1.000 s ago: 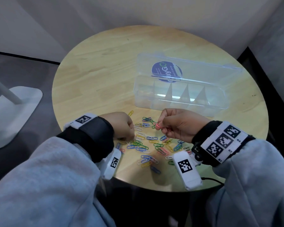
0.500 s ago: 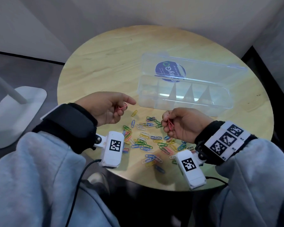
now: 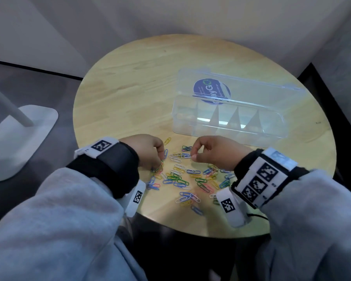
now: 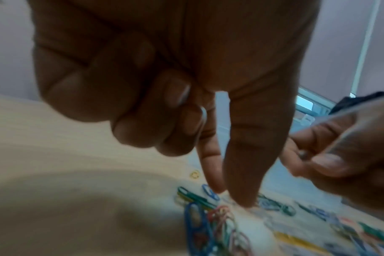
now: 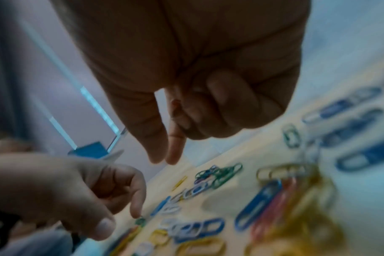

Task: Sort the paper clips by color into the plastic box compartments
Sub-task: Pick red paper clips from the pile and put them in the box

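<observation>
A loose pile of colored paper clips lies on the near part of the round wooden table. Behind it stands the clear plastic box, its lid open; I see no clips in its compartments. My left hand points thumb and index down into the pile's left edge, index tip on a green clip. Its other fingers are curled with a wire loop showing. My right hand hovers at the pile's far edge, thumb and index close together, with a reddish clip tucked under its curled fingers.
A lone yellow clip lies just beyond the left hand. The table's near edge is right under my wrists. A white stand base sits on the floor at the left. Walls close in behind the table.
Half a second ago my left hand was lifted, holding red clips; it has come back down to the pile. The right hand has shifted slightly toward the pile's far edge.
</observation>
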The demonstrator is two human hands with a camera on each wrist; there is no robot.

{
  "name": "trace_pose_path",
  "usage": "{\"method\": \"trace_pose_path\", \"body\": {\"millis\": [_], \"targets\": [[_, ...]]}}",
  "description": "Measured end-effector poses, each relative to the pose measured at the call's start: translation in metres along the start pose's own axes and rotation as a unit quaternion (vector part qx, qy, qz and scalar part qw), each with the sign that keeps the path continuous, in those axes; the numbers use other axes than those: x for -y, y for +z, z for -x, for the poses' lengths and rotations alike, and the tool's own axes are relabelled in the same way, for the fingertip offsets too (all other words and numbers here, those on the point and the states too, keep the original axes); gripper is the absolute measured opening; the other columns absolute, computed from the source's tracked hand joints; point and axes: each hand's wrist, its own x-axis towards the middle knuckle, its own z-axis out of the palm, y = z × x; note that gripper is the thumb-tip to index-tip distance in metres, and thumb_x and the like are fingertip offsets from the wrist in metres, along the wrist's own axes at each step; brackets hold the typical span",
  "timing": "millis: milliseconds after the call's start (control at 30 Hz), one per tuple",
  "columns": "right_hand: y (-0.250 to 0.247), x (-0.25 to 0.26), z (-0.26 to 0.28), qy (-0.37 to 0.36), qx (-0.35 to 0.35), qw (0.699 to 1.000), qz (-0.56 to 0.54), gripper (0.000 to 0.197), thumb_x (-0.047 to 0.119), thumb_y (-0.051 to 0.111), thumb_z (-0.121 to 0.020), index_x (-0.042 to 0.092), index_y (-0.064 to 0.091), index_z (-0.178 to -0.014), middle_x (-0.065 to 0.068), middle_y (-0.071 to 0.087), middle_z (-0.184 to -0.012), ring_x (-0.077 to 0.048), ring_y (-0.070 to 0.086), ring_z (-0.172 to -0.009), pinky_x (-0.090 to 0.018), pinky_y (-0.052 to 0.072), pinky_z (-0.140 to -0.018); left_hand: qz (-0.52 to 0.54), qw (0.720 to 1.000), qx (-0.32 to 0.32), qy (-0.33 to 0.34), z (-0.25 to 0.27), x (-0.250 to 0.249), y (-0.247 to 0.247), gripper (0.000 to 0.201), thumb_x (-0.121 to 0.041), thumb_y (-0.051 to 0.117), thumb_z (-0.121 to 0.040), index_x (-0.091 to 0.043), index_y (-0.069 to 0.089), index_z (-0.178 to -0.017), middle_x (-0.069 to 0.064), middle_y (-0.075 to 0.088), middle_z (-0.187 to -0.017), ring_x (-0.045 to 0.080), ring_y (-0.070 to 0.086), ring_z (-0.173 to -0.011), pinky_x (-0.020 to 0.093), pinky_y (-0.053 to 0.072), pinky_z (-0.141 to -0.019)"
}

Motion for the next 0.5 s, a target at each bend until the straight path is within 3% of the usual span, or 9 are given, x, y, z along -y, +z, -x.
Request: {"method": "trace_pose_path", "body": {"millis": [100, 200, 267, 333, 433, 500], "targets": [[-0.001, 0.017, -0.009, -0.034, -0.036, 0.991, 0.121, 0.015, 0.021, 0.063, -0.084, 0.024, 0.063, -0.099, 0.010, 0.045, -0.064, -0.009, 0.044, -0.056, -0.024, 0.035, -0.054, -0.014, 1.000, 0.001, 0.005, -0.002, -0.003, 0.006, 0.019, -0.022, 0.073, -0.074, -0.027, 0.058, -0.084, -0.010, 0.049, -0.067, 0.013, 0.049, -0.074, 0.019, 0.030, -0.053], [0.002, 0.028, -0.022, -0.030, -0.037, 0.972, 0.230, 0.027, 0.014, 0.057, -0.087, 0.025, 0.057, -0.111, 0.004, 0.052, -0.089, -0.015, 0.049, -0.077, -0.025, 0.036, -0.062, -0.009, 1.000, 0.005, 0.004, -0.004, -0.002, 0.007, 0.018, -0.022, 0.074, -0.073, -0.025, 0.057, -0.080, -0.011, 0.051, -0.065, 0.012, 0.049, -0.072, 0.019, 0.031, -0.051], [0.004, 0.033, -0.029, -0.025, -0.012, 0.959, 0.282, 0.028, 0.010, 0.055, -0.087, 0.022, 0.055, -0.113, 0.004, 0.049, -0.087, -0.017, 0.048, -0.083, -0.024, 0.035, -0.057, -0.007, 1.000, 0.012, 0.004, -0.005, -0.001, 0.007, 0.016, -0.021, 0.073, -0.074, -0.024, 0.058, -0.078, -0.009, 0.053, -0.065, 0.010, 0.049, -0.067, 0.019, 0.032, -0.050], [0.006, 0.037, -0.033, -0.021, 0.011, 0.951, 0.307, 0.021, 0.011, 0.056, -0.088, 0.017, 0.056, -0.108, 0.005, 0.048, -0.082, -0.018, 0.047, -0.082, -0.021, 0.032, -0.051, -0.005, 1.000, 0.022, 0.006, -0.007, -0.001, 0.008, 0.014, -0.020, 0.072, -0.076, -0.023, 0.058, -0.077, -0.007, 0.056, -0.064, 0.010, 0.050, -0.064, 0.020, 0.033, -0.052], [0.009, 0.038, -0.036, -0.013, 0.032, 0.946, 0.322, 0.006, 0.018, 0.056, -0.089, 0.014, 0.054, -0.093, -0.001, 0.054, -0.094, -0.019, 0.049, -0.085, -0.024, 0.039, -0.060, 0.000, 0.999, 0.036, 0.010, -0.009, 0.000, 0.009, 0.015, -0.019, 0.071, -0.076, -0.021, 0.057, -0.073, -0.007, 0.056, -0.062, 0.012, 0.050, -0.065, 0.021, 0.034, -0.054], [0.010, 0.034, -0.038, -0.010, 0.043, 0.956, 0.289, 0.006, 0.015, 0.057, -0.085, 0.014, 0.054, -0.080, -0.003, 0.057, -0.091, -0.019, 0.050, -0.081, -0.025, 0.041, -0.061, 0.003, 0.999, 0.041, 0.011, -0.008, 0.000, 0.008, 0.015, -0.019, 0.070, -0.077, -0.021, 0.056, -0.071, -0.006, 0.056, -0.062, 0.009, 0.047, -0.059, 0.020, 0.033, -0.052]]}}
